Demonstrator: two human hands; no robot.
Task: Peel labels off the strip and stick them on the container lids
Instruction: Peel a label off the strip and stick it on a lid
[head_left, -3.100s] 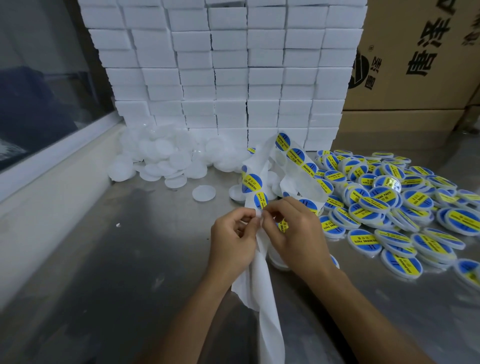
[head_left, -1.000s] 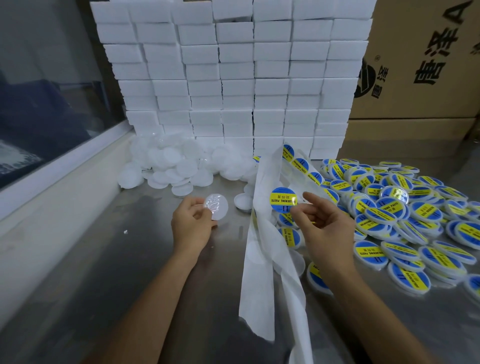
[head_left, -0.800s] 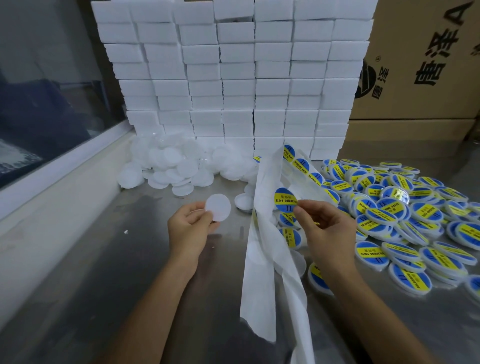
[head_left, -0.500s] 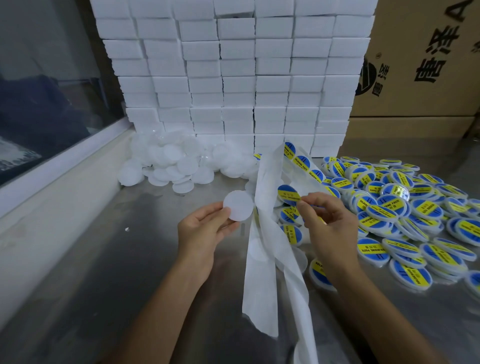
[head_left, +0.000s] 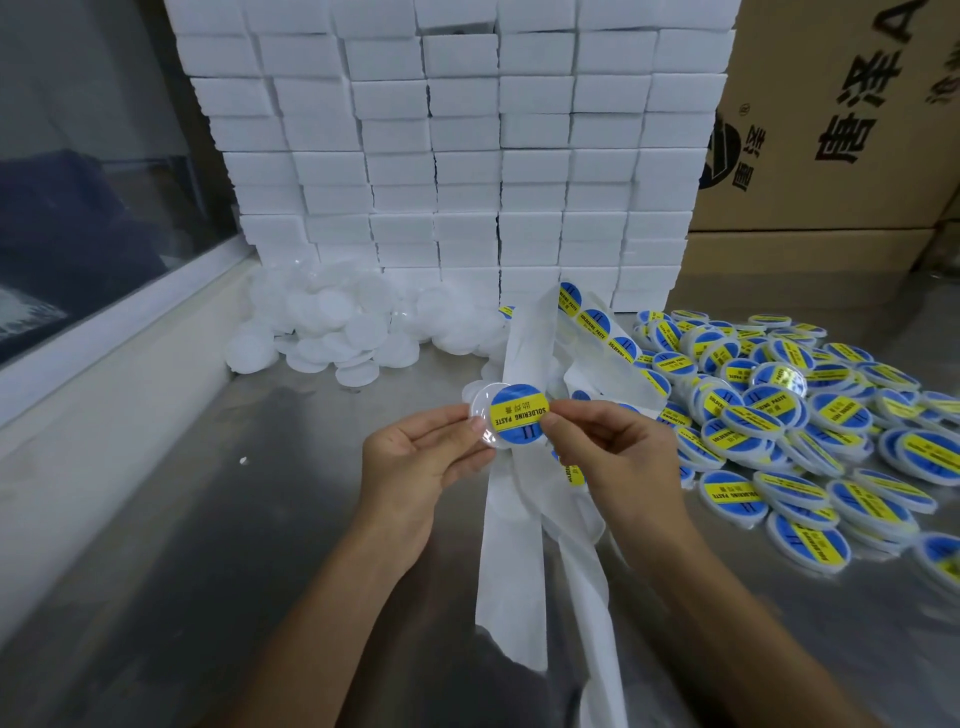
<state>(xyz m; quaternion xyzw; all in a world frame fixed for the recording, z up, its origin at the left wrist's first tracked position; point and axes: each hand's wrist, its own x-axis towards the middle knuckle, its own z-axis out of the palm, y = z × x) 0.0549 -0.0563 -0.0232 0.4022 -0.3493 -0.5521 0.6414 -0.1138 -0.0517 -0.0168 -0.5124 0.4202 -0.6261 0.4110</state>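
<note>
My left hand (head_left: 415, 457) holds a clear round container lid (head_left: 480, 402) by its left edge, just above the metal table. My right hand (head_left: 608, 447) pinches a round blue and yellow label (head_left: 518, 414) by its right edge and holds it against that lid. The label overlaps most of the lid. Behind both hands the white backing strip (head_left: 511, 519) hangs down across the table, with several labels (head_left: 595, 325) still on its upper loop.
A heap of bare white lids (head_left: 337, 327) lies at the back left. Several labelled lids (head_left: 789, 431) are spread over the right of the steel table (head_left: 208, 571). A wall of white boxes (head_left: 457, 156) and cardboard cartons (head_left: 841, 130) close the back.
My left hand picked up a bare lid and brought it rightward to the centre. My right hand carried the peeled label leftward, and the two now meet.
</note>
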